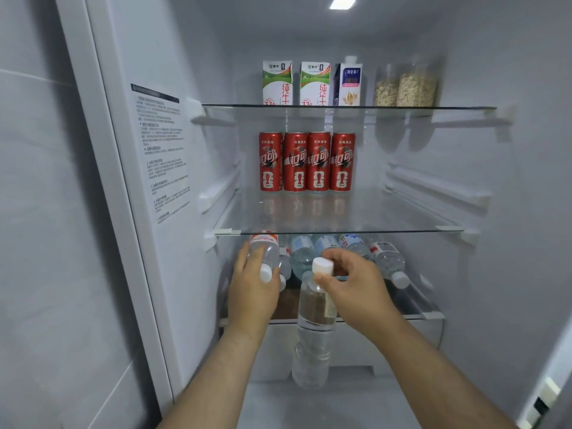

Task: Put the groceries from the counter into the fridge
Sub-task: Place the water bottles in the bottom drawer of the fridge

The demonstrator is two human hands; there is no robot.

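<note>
The fridge stands open before me. My left hand (252, 292) grips a clear water bottle (266, 253) with a red label and white cap, lying at the left end of the lower shelf (433, 315). My right hand (349, 286) pinches the neck just under the white cap of a second water bottle (314, 329), which hangs upright in front of that shelf's edge. Several more water bottles (388, 261) lie side by side on the same shelf, caps toward me.
Several red cola cans (306, 162) stand at the back of the middle glass shelf (340, 232). Milk cartons (295, 83), a blue-white carton (349, 85) and two oat jars (407, 85) fill the top shelf. A labelled fridge wall (161, 153) is on the left.
</note>
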